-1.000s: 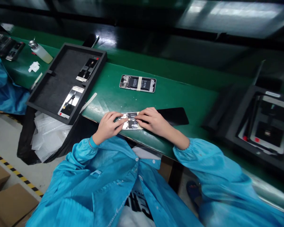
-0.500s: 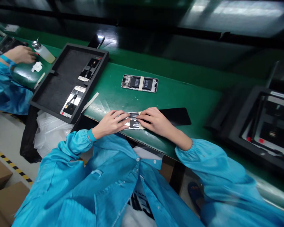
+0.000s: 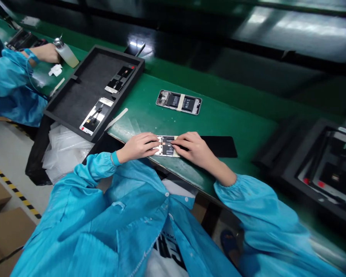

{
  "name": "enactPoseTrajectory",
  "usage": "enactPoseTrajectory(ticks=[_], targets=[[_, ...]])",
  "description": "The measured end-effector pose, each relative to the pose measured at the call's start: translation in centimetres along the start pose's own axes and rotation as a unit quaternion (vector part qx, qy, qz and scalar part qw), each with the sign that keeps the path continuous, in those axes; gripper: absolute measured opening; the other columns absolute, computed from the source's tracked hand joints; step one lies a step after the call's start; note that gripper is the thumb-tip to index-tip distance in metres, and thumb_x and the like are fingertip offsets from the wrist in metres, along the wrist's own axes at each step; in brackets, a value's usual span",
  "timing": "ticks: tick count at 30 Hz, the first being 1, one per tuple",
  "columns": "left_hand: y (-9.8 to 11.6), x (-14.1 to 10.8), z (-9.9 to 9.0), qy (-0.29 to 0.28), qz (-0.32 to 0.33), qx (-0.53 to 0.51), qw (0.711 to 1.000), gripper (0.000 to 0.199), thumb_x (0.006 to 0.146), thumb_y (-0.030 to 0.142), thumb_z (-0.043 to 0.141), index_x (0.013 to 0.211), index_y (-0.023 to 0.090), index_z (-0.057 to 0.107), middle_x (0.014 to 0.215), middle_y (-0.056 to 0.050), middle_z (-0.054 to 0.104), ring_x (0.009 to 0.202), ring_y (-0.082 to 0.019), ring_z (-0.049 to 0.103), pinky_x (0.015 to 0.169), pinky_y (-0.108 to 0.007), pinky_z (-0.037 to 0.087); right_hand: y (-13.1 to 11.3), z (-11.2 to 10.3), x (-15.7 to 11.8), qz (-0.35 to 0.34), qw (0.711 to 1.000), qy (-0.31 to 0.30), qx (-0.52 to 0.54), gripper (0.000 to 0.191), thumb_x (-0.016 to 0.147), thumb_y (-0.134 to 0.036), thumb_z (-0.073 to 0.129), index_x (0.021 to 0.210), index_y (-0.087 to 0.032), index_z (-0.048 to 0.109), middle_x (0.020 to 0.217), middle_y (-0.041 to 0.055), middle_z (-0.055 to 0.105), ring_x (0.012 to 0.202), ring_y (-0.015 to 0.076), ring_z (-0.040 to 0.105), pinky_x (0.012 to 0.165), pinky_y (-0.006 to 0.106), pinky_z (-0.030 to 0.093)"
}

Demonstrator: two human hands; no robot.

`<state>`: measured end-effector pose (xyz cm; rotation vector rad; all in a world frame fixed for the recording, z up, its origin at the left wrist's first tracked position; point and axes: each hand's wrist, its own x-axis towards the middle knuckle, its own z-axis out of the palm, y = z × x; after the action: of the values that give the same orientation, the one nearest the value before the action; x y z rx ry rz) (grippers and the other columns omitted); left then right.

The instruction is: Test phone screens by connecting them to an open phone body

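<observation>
Near the table's front edge lies a phone part point(image 3: 167, 146) with a silvery and black inner side facing up. My left hand point(image 3: 140, 146) grips its left end, fingers bent over it. From the other side, my right hand point(image 3: 192, 148) has its fingertips on the part's right half, pressed together. A black flat panel or mat point(image 3: 222, 146) extends to the right, partly behind my right hand. Farther back lies an opened phone point(image 3: 178, 102) with a pale strip across its battery.
A dark foam tray point(image 3: 75, 92) with phone screens is at the left. Beyond it are a bottle point(image 3: 67, 55) and another person's hand point(image 3: 46, 53). More trays point(image 3: 294, 150) stand at the right; plastic bags point(image 3: 65, 154) hang low left.
The view has shifted, moving the table's items slightly right. My left fingers have drawn back toward the phone part's left end, showing more of it. The other person's hand has reached the bottle.
</observation>
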<state>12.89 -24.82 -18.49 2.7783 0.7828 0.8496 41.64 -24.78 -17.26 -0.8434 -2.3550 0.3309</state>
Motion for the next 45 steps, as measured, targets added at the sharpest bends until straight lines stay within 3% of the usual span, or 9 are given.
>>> enactPoseTrajectory(ticks=[11, 21, 29, 39, 42, 45], targets=[[-0.1, 0.3, -0.6, -0.046, -0.009, 0.013, 0.999, 0.027, 0.108, 0.036, 0.057, 0.124, 0.023, 0.074, 0.122, -0.012, 0.074, 0.114, -0.025, 0.070, 0.094, -0.043, 0.063, -0.1, 0.2, -0.1, 0.029, 1.000, -0.006, 0.005, 0.018, 0.104, -0.028, 0.061, 0.106, -0.023, 0.079, 0.097, 0.0087, 0.075, 0.089, 0.0241, 0.068, 0.085, 0.044, 0.050], [-0.3, 0.2, -0.4, -0.024, -0.020, -0.024, 0.999, 0.024, 0.105, 0.035, 0.062, 0.119, 0.020, 0.074, 0.117, -0.012, 0.076, 0.114, -0.025, 0.072, 0.101, -0.047, 0.064, -0.1, 0.2, 0.0, 0.025, 1.000, -0.006, 0.007, 0.019, 0.105, -0.029, 0.061, 0.106, -0.022, 0.078, 0.096, 0.0089, 0.075, 0.090, 0.0242, 0.067, 0.085, 0.044, 0.049], [-0.4, -0.1, -0.3, -0.013, 0.015, -0.009, 1.000, 0.027, 0.104, 0.030, 0.063, 0.129, 0.023, 0.071, 0.123, -0.013, 0.074, 0.116, -0.026, 0.070, 0.098, -0.046, 0.063, -0.2, 0.1, 0.1, 0.010, 1.000, 0.001, -0.004, 0.018, 0.105, -0.028, 0.060, 0.105, -0.020, 0.077, 0.095, 0.0087, 0.075, 0.089, 0.0236, 0.068, 0.084, 0.043, 0.049], [-0.4, 1.0, -1.3, -0.118, 0.035, 0.020, 0.992, 0.030, 0.107, 0.029, 0.057, 0.133, 0.022, 0.070, 0.140, -0.011, 0.071, 0.132, -0.028, 0.065, 0.110, -0.049, 0.058, -0.4, -0.2, 0.4, 0.019, 0.999, -0.034, -0.010, 0.021, 0.106, -0.029, 0.058, 0.108, -0.020, 0.077, 0.097, 0.0094, 0.075, 0.089, 0.0241, 0.066, 0.084, 0.043, 0.049], [-1.0, 1.0, -1.2, -0.084, 0.035, -0.015, 0.996, 0.029, 0.105, 0.030, 0.061, 0.131, 0.024, 0.071, 0.142, -0.012, 0.069, 0.138, -0.029, 0.061, 0.111, -0.050, 0.058, -0.7, -1.3, 0.6, 0.017, 0.998, -0.051, -0.024, 0.026, 0.107, -0.034, 0.057, 0.117, -0.019, 0.075, 0.106, 0.0134, 0.074, 0.096, 0.0276, 0.067, 0.085, 0.045, 0.051], [-1.3, 0.6, -1.1, -0.003, 0.004, -0.060, 0.998, 0.032, 0.104, 0.034, 0.061, 0.134, 0.027, 0.069, 0.149, -0.013, 0.062, 0.142, -0.031, 0.056, 0.110, -0.055, 0.058, -0.5, -3.8, -0.2, 0.043, 0.997, -0.051, -0.039, 0.044, 0.105, -0.047, 0.060, 0.138, -0.020, 0.067, 0.125, 0.0177, 0.071, 0.115, 0.0350, 0.065, 0.097, 0.052, 0.053]])
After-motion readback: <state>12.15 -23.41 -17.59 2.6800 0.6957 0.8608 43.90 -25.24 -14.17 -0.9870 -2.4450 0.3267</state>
